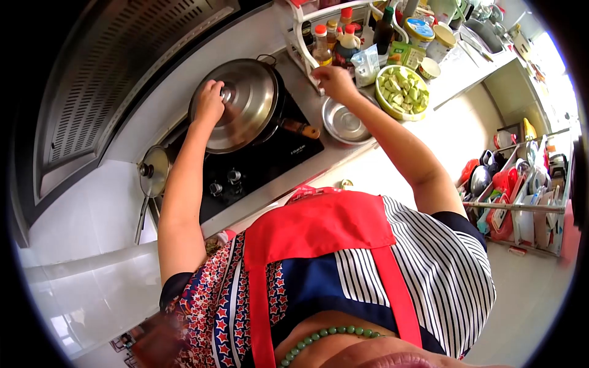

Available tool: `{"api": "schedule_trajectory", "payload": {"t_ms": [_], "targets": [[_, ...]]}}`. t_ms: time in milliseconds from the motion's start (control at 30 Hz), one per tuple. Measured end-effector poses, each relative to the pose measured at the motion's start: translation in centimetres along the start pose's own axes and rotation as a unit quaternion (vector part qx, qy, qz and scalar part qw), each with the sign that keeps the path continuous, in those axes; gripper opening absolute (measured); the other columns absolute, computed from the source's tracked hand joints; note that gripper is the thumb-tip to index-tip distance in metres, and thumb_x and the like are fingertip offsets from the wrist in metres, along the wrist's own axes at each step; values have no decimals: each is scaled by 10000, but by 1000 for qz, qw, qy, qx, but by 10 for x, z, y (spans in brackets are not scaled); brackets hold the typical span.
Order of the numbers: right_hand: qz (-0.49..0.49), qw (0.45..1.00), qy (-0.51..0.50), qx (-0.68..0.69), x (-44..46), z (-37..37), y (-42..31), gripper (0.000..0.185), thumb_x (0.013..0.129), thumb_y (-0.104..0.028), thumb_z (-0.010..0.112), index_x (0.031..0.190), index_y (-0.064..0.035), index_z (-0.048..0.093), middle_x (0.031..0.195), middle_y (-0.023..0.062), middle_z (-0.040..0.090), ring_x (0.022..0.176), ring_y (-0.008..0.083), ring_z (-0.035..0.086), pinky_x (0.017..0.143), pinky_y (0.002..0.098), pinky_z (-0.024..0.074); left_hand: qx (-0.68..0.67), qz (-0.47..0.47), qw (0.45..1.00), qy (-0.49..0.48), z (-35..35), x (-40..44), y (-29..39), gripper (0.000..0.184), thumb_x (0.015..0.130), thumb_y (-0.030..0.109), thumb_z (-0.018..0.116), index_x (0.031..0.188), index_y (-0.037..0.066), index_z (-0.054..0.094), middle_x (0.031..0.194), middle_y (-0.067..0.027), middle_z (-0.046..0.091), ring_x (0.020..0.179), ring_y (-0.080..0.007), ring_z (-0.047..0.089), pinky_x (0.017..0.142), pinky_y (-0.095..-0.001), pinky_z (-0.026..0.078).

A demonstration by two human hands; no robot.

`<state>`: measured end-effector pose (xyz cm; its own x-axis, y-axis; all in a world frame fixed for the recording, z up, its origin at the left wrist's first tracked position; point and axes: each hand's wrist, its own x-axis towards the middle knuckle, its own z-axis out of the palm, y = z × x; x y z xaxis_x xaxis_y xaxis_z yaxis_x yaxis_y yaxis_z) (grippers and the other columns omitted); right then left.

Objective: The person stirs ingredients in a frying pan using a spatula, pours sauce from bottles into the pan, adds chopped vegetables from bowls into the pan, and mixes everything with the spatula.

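My left hand (210, 103) is closed around the knob of a large steel pan lid (248, 116). That lid covers most of a wok on the black gas hob (288, 161), and the wok's wooden handle (299, 127) sticks out to the right. My right hand (333, 81) is beside the white rack (299, 38), its fingers pinched together near the rail; what they hold, if anything, is hidden. Below my right forearm lies a shallow steel bowl (345, 119). A pale green bowl of cut green vegetable pieces (403, 92) stands to its right.
Sauce bottles (321, 44), a white plastic bag (366, 65) and tubs (419, 32) crowd the back counter. A second lidded pan (154, 172) sits at the left. The range hood (123, 80) overhangs the upper left. A crowded dish rack (521, 184) stands at the right.
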<state>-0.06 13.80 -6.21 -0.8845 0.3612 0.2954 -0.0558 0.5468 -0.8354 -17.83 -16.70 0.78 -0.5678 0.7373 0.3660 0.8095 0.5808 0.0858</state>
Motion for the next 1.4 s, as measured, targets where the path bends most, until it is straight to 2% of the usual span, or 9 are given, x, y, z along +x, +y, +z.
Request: {"api": "schedule_trajectory", "payload": {"t_ms": [200, 333, 433, 667, 833, 967, 1100, 1200, 1400], "targets": [[57, 969, 201, -134, 70, -52, 68, 284, 788, -175, 604, 1050, -80, 656, 969, 150, 671, 900, 314, 641, 808, 372, 499, 17, -43, 998, -37, -13, -22, -22, 399, 718, -111, 564, 1099, 8, 553, 1146, -176, 521, 1044, -367, 522, 876, -402, 444], [21, 965, 125, -229, 115, -52, 106, 295, 766, -294, 649, 927, -48, 659, 861, 148, 674, 836, 294, 655, 772, 378, 505, 51, -109, 987, -106, -30, -18, -11, 432, 736, -29, 632, 1157, 28, 554, 1224, -170, 492, 1135, -355, 474, 952, -402, 410], [120, 955, -106, -249, 137, -59, 86, 359, 755, -357, 630, 915, -36, 654, 988, 193, 644, 952, 350, 609, 839, 414, 475, 113, -52, 990, -63, -41, -11, 6, 471, 726, 66, 696, 1175, 44, 559, 1271, -161, 470, 1184, -356, 426, 1019, -429, 354], [-57, 971, 4, -231, 144, -42, 126, 327, 815, -377, 615, 850, -52, 630, 778, 149, 643, 750, 300, 636, 691, 388, 489, -28, 9, 1000, 8, -44, 16, 78, 328, 730, 48, 658, 1056, 53, 618, 1167, -127, 527, 1125, -324, 470, 969, -401, 394], [-3, 995, 40, -87, 108, -61, 78, 265, 806, -312, 645, 892, -62, 635, 818, 160, 626, 801, 335, 607, 696, 398, 466, -152, 35, 987, 35, -49, 49, 114, 258, 789, 19, 622, 1048, 24, 622, 1035, -117, 590, 833, -238, 617, 756, -318, 512], [-81, 994, 64, -45, 97, -87, 45, 228, 817, -258, 653, 911, -51, 632, 786, 137, 598, 726, 313, 587, 653, 373, 459, -246, 29, 967, 59, -49, 91, 154, 296, 766, 27, 647, 1061, 42, 623, 996, -119, 605, 773, -232, 619, 732, -332, 508], [-195, 976, 64, -71, 83, -115, -19, 234, 852, -223, 661, 973, -26, 631, 736, 52, 556, 600, 116, 528, 555, 268, 438, -287, 71, 951, 96, -43, 130, 185, 300, 783, 43, 651, 1082, 55, 631, 1005, -111, 625, 767, -192, 635, 718, -292, 518], [-160, 985, 24, -54, 66, -128, -65, 250, 818, -240, 666, 952, -33, 624, 826, 141, 608, 732, 308, 588, 648, 365, 461, -246, 100, 958, 110, -46, 142, 197, 273, 776, 58, 656, 1049, 56, 644, 913, -111, 649, 760, -202, 645, 704, -291, 518], [-59, 998, -33, -13, 25, -124, -86, 259, 823, -253, 666, 929, -18, 638, 743, 149, 605, 637, 238, 577, 614, 343, 466, -281, 91, 944, 148, -54, 123, 198, 138, 801, 59, 618, 927, 38, 671, 816, -99, 669, 736, -174, 650, 674, -273, 507]]}}
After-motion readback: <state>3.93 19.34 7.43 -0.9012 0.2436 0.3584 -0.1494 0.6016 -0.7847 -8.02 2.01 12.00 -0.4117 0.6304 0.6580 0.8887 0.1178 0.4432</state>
